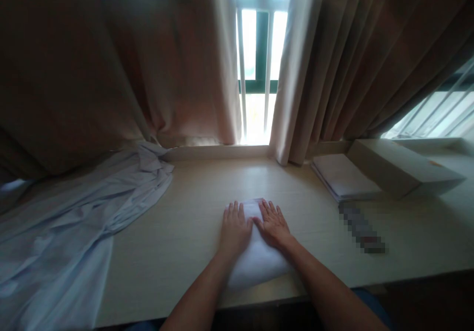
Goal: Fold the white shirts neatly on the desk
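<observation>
A small folded white cloth (pixel 259 264) lies on the pale wooden table (pixel 185 222), near its front edge. My left hand (pixel 234 227) lies flat on the cloth's left part, fingers stretched out and pointing away from me. My right hand (pixel 273 222) rests flat on its upper right part, fingers likewise extended. The two hands touch at the thumbs. Both forearms come in from the bottom of the view.
A crumpled light blue shirt (pixel 85 212) covers the table's left side. At the right lie a flat white stack (pixel 342 177), a long pale box (pixel 400 165) and a blurred-out object (pixel 361 227). Brown curtains (pixel 370 59) hang before a barred window (pixel 257 59).
</observation>
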A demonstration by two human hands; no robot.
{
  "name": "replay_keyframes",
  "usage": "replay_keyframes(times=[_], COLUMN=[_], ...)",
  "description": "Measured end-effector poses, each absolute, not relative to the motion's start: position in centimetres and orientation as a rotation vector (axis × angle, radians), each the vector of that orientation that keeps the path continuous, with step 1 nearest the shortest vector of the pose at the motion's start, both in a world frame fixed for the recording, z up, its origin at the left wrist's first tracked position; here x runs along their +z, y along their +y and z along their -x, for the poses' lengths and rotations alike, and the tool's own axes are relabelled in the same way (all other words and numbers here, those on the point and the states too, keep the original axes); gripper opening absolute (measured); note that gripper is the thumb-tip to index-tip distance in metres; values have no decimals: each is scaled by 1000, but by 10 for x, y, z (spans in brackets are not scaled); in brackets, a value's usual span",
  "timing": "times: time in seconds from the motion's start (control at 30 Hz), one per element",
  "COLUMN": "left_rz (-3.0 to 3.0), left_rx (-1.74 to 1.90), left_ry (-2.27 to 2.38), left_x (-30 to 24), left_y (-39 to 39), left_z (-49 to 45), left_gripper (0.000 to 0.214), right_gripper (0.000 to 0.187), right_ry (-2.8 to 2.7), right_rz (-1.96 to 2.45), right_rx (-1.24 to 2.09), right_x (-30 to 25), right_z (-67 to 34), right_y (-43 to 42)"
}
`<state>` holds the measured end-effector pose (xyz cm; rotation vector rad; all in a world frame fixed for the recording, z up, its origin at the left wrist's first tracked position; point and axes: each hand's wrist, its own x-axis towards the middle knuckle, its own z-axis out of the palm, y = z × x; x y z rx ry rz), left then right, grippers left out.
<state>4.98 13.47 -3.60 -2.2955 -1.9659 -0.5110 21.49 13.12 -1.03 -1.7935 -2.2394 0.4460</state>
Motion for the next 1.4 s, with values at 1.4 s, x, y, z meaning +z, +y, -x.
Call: replay_keyframes(times=[1.4], left_rz=[2161], left_rx=[-856], left_ry=[-2942], left_x=[-2], left_y=[3], left_z=[-21], left_gripper=[38], right_gripper=[64], right_ry=[-1943], right_rz=[1980], right_rx=[318], right_x=[-15], right_z=[-185], right_y=[37])
